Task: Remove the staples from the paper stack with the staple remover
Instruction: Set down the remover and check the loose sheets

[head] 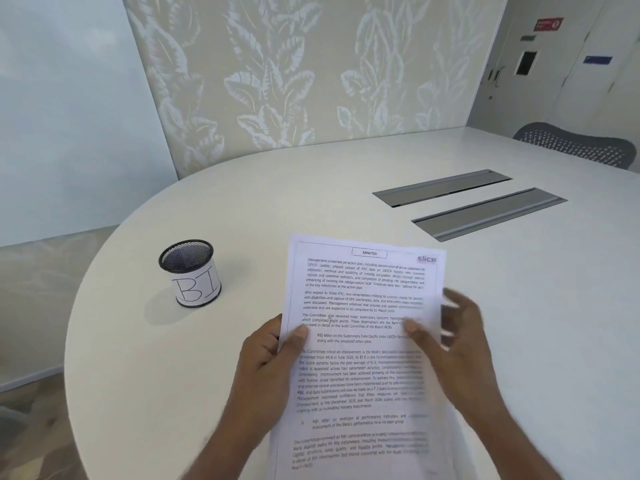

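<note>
A stack of printed white pages headed "MINUTES" [363, 341] is lifted above the white table, tilted toward me. My left hand [266, 355] grips its left edge, thumb on the front of the top sheet. My right hand [460, 344] is at the right edge, thumb on the page and fingers behind; it is blurred by motion. I see no staple on the pages and no staple remover anywhere in view.
A black mesh pen cup [190, 271] with a paper label reading "BI" stands on the round white table [173, 393] to the left of the papers. Two grey cable hatches [485, 213] lie in the tabletop at the back right. A mesh chair back [575, 143] shows beyond.
</note>
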{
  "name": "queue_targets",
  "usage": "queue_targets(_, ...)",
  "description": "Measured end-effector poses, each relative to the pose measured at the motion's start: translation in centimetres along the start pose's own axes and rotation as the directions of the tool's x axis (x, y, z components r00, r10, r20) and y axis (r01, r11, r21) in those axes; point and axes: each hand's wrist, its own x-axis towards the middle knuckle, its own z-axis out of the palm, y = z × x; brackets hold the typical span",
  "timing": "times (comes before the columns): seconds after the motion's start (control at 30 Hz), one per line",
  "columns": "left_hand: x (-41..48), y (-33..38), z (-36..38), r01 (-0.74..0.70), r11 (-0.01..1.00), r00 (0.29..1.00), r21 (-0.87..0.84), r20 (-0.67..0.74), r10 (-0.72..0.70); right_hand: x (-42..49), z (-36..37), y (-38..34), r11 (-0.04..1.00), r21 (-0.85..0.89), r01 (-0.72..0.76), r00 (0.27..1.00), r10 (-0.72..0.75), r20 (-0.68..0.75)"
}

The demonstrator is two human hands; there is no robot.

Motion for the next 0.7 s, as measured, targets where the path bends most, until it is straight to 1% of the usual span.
queue_targets(0.03,-0.3,0.3,0.3,-0.01,1.0,0.999,0.008,-0.041,0.011,-0.2,0.1,-0.6,0.978,-0.196,0.077,0.99,-0.099,-0.102)
queue_targets(0.07,-0.7,0.7,0.7,-0.027,1.0,0.996,0.013,-0.081,0.028,-0.6,0.3,-1.3,0.936,-0.308,0.172,0.96,-0.229,-0.159)
queue_targets(0.1,-1.2,1.3,1.1,-0.05,0.999,0.992,0.019,-0.114,0.051,-1.2,0.6,-2.4,0.916,-0.314,0.249,0.942,-0.305,-0.143)
queue_targets(0.13,-1.7,1.9,1.7,-0.077,0.997,0.987,0.021,-0.137,0.079,-2.1,1.2,-3.4,0.928,-0.244,0.283,0.949,-0.308,-0.071)
queue_targets(0.17,-2.1,2.5,2.3,-0.104,0.994,0.982,0.023,-0.154,0.106,-3.0,1.8,-4.5,0.958,-0.125,0.259,0.966,-0.258,0.027)
queue_targets(0.2,-2.6,3.0,2.9,-0.133,0.991,0.976,0.031,-0.169,0.136,-3.9,2.6,-5.5,0.984,0.002,0.179,0.973,-0.178,0.144)
queue_targets(0.23,-3.1,3.4,3.6,-0.156,0.987,0.971,0.049,-0.179,0.162,-4.7,3.2,-6.3,0.99,0.11,0.09,0.96,-0.116,0.254)
queue_targets(0.3,-4.2,4.1,5.2,-0.215,0.962,0.957,0.166,-0.163,0.242,-5.8,4.0,-7.5,0.969,0.247,-0.007,0.924,-0.088,0.372)
queue_targets(0.37,-5.2,4.6,6.4,-0.326,0.893,0.925,0.311,-0.091,0.37,-6.0,4.0,-8.5,0.937,0.343,-0.058,0.89,-0.107,0.442)
queue_targets(0.4,-5.5,4.9,6.7,-0.361,0.873,0.918,0.329,-0.039,0.395,-5.8,3.8,-9.0,0.927,0.367,-0.077,0.882,-0.108,0.459)
queue_targets(0.47,-5.5,5.4,6.4,-0.384,0.856,0.919,0.346,0.053,0.391,-5.3,3.1,-9.6,0.913,0.396,-0.094,0.895,-0.097,0.436)
queue_targets(0.53,-5.1,5.2,5.1,-0.431,0.802,0.895,0.413,0.081,0.44,-4.6,2.3,-9.5,0.894,0.427,-0.137,0.912,-0.054,0.406)
queue_targets(0.57,-4.8,5.0,4.2,-0.428,0.792,0.889,0.436,0.047,0.455,-4.4,1.9,-9.5,0.882,0.444,-0.156,0.916,-0.039,0.399)
queue_targets(0.6,-4.2,4.6,3.2,-0.383,0.813,0.897,0.439,-0.032,0.44,-4.1,1.4,-9.3,0.873,0.457,-0.171,0.916,-0.03,0.399)
queue_targets(0.63,-3.5,4.4,2.1,-0.29,0.866,0.916,0.408,-0.143,0.374,-3.9,0.9,-9.2,0.859,0.474,-0.192,0.912,-0.023,0.41)
queue_targets(0.67,-2.8,4.4,1.1,-0.151,0.931,0.94,0.331,-0.243,0.238,-3.7,0.4,-9.2,0.84,0.495,-0.222,0.904,-0.013,0.427)
queue_targets(0.7,-2.1,4.4,-0.1,-0.011,0.971,0.957,0.238,-0.278,0.079,-3.5,-0.1,-9.1,0.813,0.519,-0.262,0.892,-0.001,0.452)
